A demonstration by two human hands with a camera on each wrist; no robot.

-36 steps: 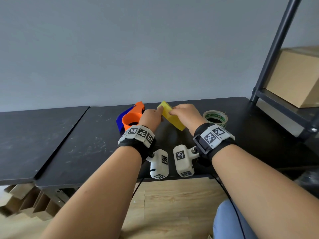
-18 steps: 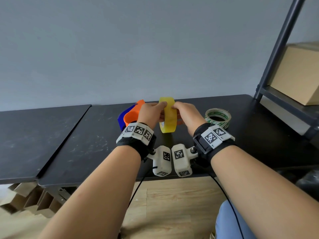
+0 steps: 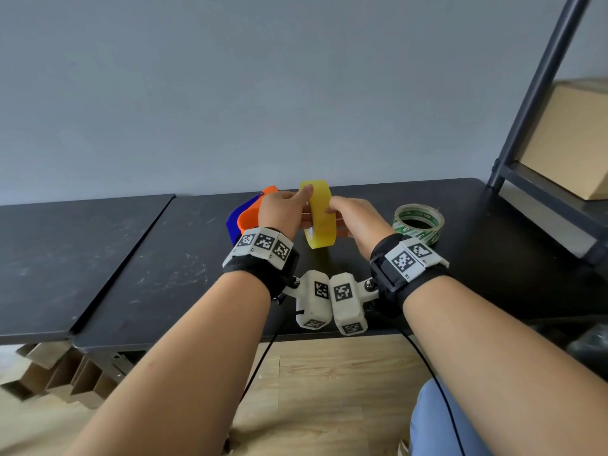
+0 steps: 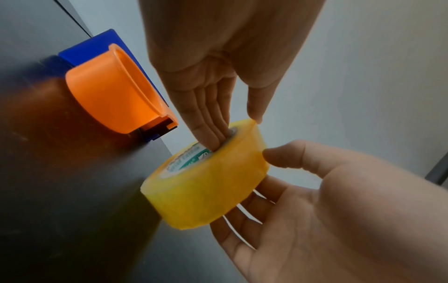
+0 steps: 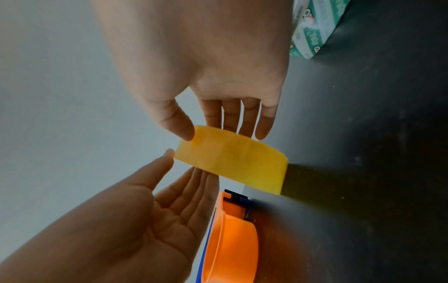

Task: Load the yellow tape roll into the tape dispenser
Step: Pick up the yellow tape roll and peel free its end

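The yellow tape roll [image 3: 320,218] stands on edge in the air just above the black table [image 3: 171,274], held between both hands. My left hand [image 3: 304,205] pinches it: in the left wrist view its fingers [image 4: 208,134] reach into the core and the thumb sits on the rim of the roll [image 4: 208,180]. My right hand [image 3: 335,212] grips the other side, thumb on the outer band and fingers behind the roll [image 5: 232,159]. The orange and blue tape dispenser [image 3: 250,215] lies on the table just left of and behind my left hand, with its orange drum [image 4: 114,95] holding no tape.
A green-and-white printed tape roll [image 3: 418,222] lies flat on the table to the right of my right hand. A dark metal shelf frame [image 3: 539,90] with a cardboard box [image 3: 572,139] stands at the right. A second black tabletop [image 3: 65,251] adjoins on the left.
The yellow roll has turned from a tilted, flat pose to standing upright on edge between my hands. Both hands have drawn closer together around it.
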